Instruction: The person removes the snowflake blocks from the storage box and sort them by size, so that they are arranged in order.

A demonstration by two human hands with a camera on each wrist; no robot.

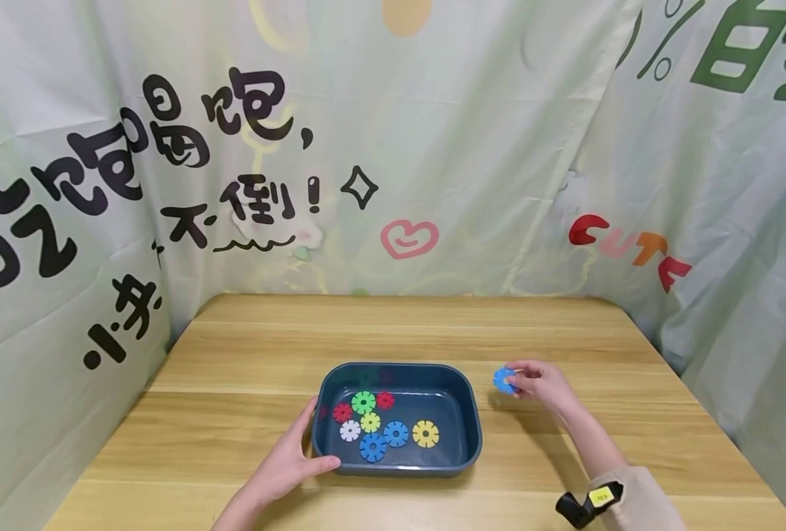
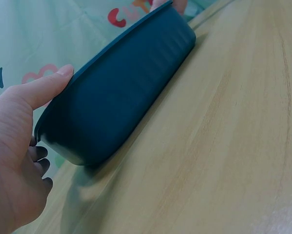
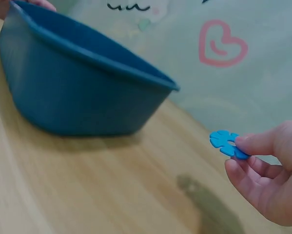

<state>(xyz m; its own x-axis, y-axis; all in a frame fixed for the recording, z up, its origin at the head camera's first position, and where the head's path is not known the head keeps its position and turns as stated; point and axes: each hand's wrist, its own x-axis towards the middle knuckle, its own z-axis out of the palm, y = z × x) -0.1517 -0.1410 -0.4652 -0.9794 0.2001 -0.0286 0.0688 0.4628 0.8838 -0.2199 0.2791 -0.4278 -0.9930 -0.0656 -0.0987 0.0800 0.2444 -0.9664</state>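
Observation:
A dark blue plastic basin stands on the table with several notched snowflake discs inside. Among them are a green disc, a white disc, a yellow disc and two blue ones. My left hand grips the basin's near left corner, thumb at the rim and fingers along the side. To the right of the basin, my right hand pinches a blue snowflake disc between thumb and fingers, held above the table. In the right wrist view this disc is clear of the basin.
The wooden table reaches back to a printed fabric curtain, which also hangs at both sides. A black device with a yellow label is strapped at the right sleeve.

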